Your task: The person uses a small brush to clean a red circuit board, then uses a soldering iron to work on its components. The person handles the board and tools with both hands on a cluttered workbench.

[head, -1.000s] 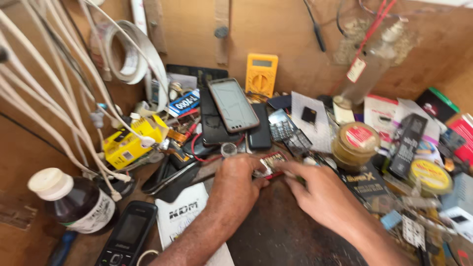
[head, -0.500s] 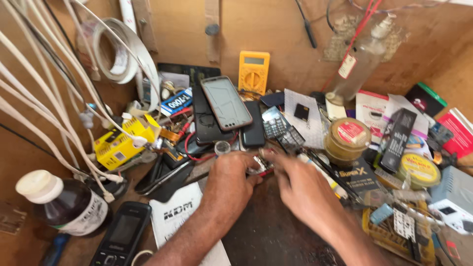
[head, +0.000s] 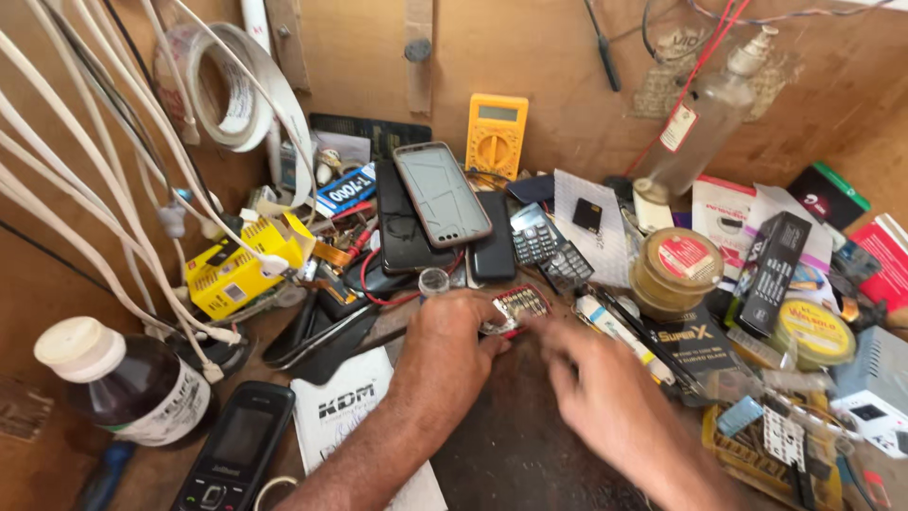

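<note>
My left hand (head: 452, 343) rests on the dark work mat (head: 511, 445), its fingers pinched on a small circuit board (head: 521, 303) with rows of gold contacts. A red sliver shows under the fingertips. Just right of the board, my right hand (head: 605, 402) hovers over the mat. It is blurred, its fingers are stretched out apart and I see nothing in it. Right behind my left hand stand a small clear cap (head: 433, 281) and a red wire.
Behind the hands lie a smartphone (head: 442, 194) on dark phones, a yellow multimeter (head: 496, 137) and small keypad phones (head: 549, 248). Left: a yellow box (head: 232, 273), brown bottle (head: 123, 383), black keypad phone (head: 236, 449), white booklet (head: 345, 412), white cables. Right: a round tin (head: 676, 270), boxes, tools.
My right hand has drawn back from the board toward the lower right and is now blurred. My left hand stays on the board. The view has shifted slightly.
</note>
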